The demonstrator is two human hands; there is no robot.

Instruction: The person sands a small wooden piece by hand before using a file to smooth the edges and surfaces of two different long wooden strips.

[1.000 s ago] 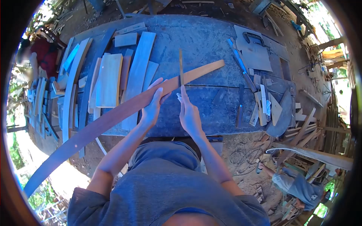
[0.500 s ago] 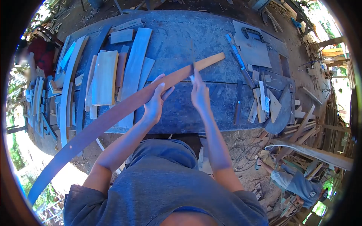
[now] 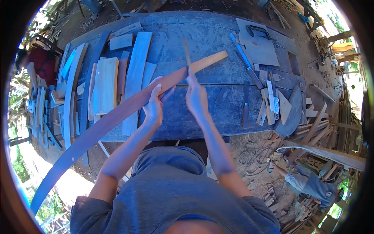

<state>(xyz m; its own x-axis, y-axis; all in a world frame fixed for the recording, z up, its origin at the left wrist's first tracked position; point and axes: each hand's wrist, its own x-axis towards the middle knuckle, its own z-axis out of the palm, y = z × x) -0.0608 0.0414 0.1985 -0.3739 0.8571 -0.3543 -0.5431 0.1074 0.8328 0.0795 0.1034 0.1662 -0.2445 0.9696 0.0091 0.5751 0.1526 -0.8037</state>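
A long wooden board [image 3: 113, 117] runs diagonally from the lower left to the middle of the bench, reddish brown with a paler far end. My left hand [image 3: 154, 107] grips it from the near side, thumb on the upper face and fingers beneath. My right hand [image 3: 196, 97], slightly smeared by motion, is closed around a thin, narrow strip-like tool [image 3: 187, 52] that crosses the board where the pale part begins. The tool points away from me; its kind cannot be made out.
Several planks [image 3: 106, 85] lie on the blue-grey workbench [image 3: 171, 43] at left. A clamp [image 3: 259, 31], a blue-edged level-like bar [image 3: 244, 56] and wood offcuts [image 3: 269, 101] lie at right. Another person [image 3: 311, 183] is at lower right, and a person in red [image 3: 42, 64] at far left.
My right hand and the thin tool have shifted left along the board, and the tool now leans more to the left. My left hand still grips the board.
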